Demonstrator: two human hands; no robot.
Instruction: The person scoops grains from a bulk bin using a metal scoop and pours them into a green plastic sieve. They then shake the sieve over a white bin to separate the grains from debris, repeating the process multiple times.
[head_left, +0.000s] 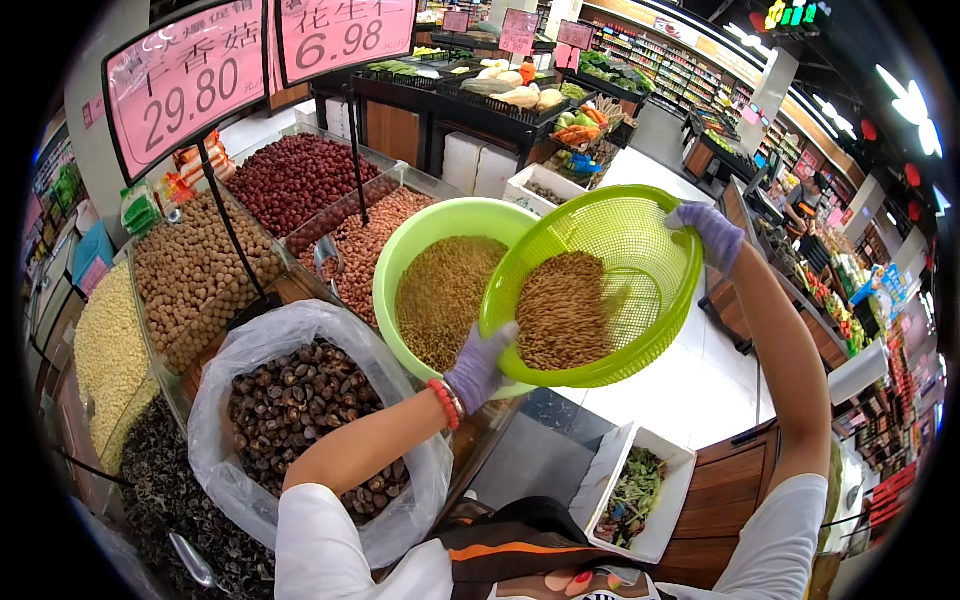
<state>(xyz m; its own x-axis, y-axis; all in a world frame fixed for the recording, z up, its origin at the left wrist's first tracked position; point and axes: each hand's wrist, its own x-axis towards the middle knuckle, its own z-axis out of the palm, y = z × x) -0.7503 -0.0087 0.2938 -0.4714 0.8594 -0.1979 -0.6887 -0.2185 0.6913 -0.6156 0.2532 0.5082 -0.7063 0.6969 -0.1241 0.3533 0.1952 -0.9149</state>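
My left hand (480, 366), in a purple glove, grips the near left rim of a green plastic colander (645, 277). On the far right rim my right hand (709, 234), gloved alike, holds the same colander. It is tilted, its left side low over a pale green plastic basin (390, 277). Small brown grains or seeds (562, 315) are heaped at the colander's left side, their edge blurred. More fine grain (450, 292) covers the basin's bottom. The basin stands beside a bin of shelled peanuts (390, 214) and partly overhangs it.
A plastic-lined bag of dark dried shells or fruits (307, 397) stands at left. Beyond are bins of dried mushrooms (195, 262) and red dates (296, 176). Price signs on posts (187, 82) rise there. A white foam box of leaves (637, 495) sits below right.
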